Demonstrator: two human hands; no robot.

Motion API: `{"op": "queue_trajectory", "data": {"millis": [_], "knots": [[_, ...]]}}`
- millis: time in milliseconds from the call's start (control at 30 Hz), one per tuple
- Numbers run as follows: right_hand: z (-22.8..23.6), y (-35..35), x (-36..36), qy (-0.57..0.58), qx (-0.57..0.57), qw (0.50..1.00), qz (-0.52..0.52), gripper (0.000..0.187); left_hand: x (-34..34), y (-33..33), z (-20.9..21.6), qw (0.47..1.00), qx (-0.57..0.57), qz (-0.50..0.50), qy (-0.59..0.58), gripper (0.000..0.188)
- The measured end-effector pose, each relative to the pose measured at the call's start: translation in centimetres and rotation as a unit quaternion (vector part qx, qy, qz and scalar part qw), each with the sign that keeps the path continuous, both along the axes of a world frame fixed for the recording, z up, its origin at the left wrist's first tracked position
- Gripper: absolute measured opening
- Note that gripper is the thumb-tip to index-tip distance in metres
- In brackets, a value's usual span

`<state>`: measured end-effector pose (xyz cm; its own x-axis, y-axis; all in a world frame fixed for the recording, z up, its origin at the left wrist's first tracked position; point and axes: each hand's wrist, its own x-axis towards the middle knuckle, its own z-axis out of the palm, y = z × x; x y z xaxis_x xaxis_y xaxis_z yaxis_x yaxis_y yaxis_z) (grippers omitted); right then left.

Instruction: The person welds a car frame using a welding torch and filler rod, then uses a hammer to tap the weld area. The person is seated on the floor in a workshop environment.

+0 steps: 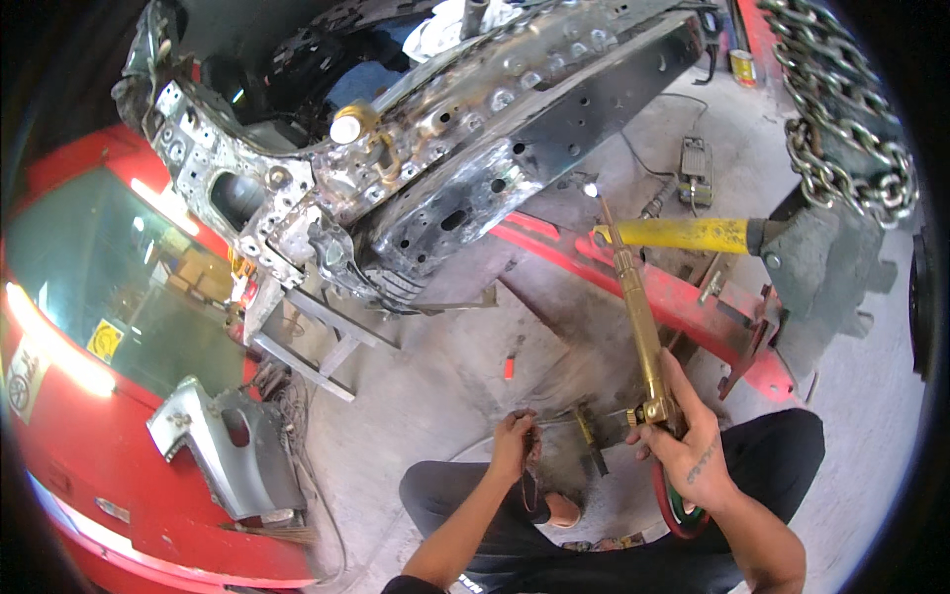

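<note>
My right hand (685, 436) is wrapped round the rear of a brass gas torch (643, 322), beside its valve knob. The torch points up and away, and a small bright spot (592, 189) glows just beyond its thin tip. Red and green hoses (683, 510) curve down from under that hand. Below the spot's left lies a dark metal beam (534, 153) on a stripped vehicle frame (341, 188); the torch tip appears apart from it. My left hand (515, 445) is closed above my left knee, with a thin dark strand hanging under it; what the fingers hold is unclear.
A yellow cylinder (683, 235) and a red steel rail (633, 292) lie right of the beam, near a hanging chain (841, 109). A grey pedal (696, 168), a red lighter-like object (510, 367) and a yellow-handled tool (591, 438) are on the floor. A silver panel (233, 450) leans leftward.
</note>
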<state>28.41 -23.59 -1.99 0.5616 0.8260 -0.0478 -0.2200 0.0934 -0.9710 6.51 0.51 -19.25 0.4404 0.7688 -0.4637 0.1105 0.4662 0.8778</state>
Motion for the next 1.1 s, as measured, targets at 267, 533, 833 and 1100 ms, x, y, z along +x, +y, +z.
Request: {"op": "queue_trajectory", "data": {"millis": [267,533,833,1100], "knots": [[-3.6,-4.3,-3.3,-0.241,0.039,0.96,-0.141,0.081,-2.3,-5.6,9.2,0.974,0.207,-0.068,-0.07,0.023],[0.9,0.5,0.1,-0.064,0.15,0.987,0.0,0.077,-2.1,-4.1,20.7,0.827,0.561,-0.015,-0.037,0.036],[2.9,8.5,0.3,0.122,0.24,0.957,0.11,0.063,-0.4,-0.6,25.5,0.634,0.757,0.019,0.154,0.037],[-0.5,10.5,0.4,0.182,0.291,0.93,0.131,0.066,1.8,1.6,26.2,0.556,0.795,0.035,0.239,0.03]]}}
